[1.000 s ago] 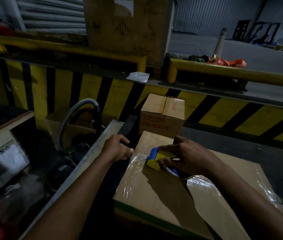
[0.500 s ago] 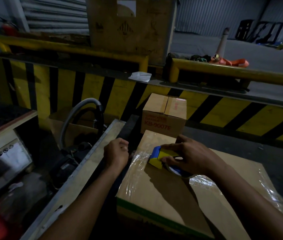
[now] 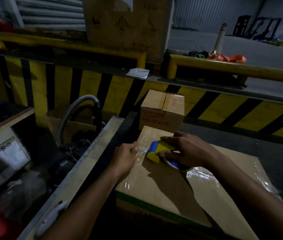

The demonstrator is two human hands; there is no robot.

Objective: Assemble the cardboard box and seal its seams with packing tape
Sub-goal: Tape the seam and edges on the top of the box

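A closed cardboard box (image 3: 180,191) with a green stripe on its near side lies flat in front of me. Clear packing tape (image 3: 201,174) shines along its top seam and down its left edge. My right hand (image 3: 187,149) grips a blue and yellow tape dispenser (image 3: 158,150) pressed on the box top near the far left corner. My left hand (image 3: 125,157) is at the box's left edge, fingers curled and pinching the loose tape end beside the dispenser.
A smaller sealed box (image 3: 162,110) marked KB-9007E stands just behind. A wooden plank (image 3: 88,163) runs along the left, with a utility knife (image 3: 50,217) on it. A grey hose (image 3: 78,111) and open carton sit further left. A yellow-black striped wall (image 3: 224,110) is behind.
My left hand has slid right, from beside the box onto its left edge, and closed on the tape end. My right hand and the dispenser have barely moved.
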